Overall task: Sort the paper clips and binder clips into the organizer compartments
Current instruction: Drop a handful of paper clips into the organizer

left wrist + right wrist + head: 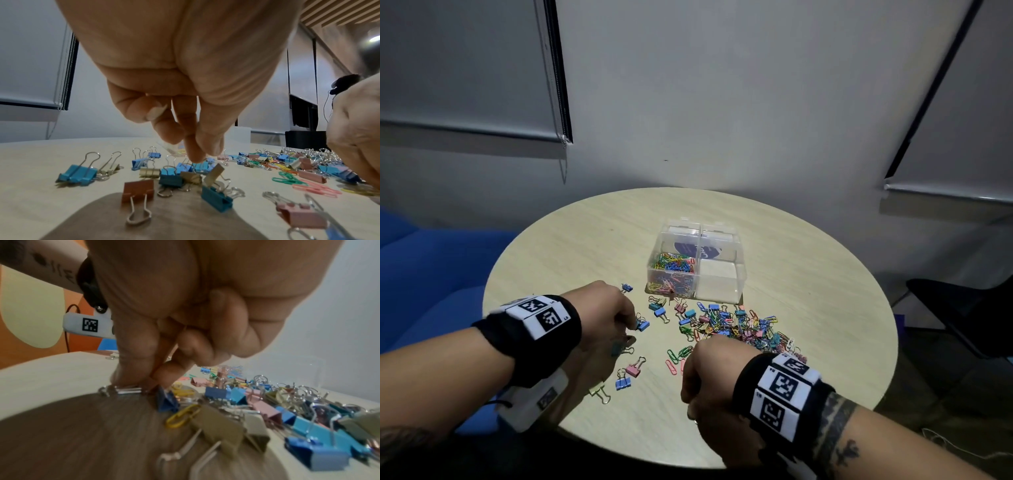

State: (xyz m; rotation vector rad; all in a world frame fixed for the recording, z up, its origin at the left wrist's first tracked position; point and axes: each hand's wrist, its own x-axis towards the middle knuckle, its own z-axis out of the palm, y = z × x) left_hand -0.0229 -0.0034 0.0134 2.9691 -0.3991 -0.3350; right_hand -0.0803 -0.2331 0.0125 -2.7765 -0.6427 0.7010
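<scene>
A clear organizer [739, 274] stands mid-table; its left compartments hold coloured paper clips [674, 269], and the front right compartment looks empty. A mixed pile of binder clips and paper clips [736, 325] lies in front of it. My left hand [631, 322] reaches down left of the pile, and its fingertips [194, 156] pinch the wire handle of a light blue binder clip [202, 167]. My right hand [705, 363] hovers at the pile's near edge with fingers curled under. Its thumb and forefinger [164, 374] pinch a reddish-brown binder clip [151, 385] lying on the table.
Loose binder clips [633, 370] lie scattered near the table's front left. The round table [825, 274] ends close behind both wrists. A blue sofa [431, 274] stands at the left and a black chair [962, 308] at the right.
</scene>
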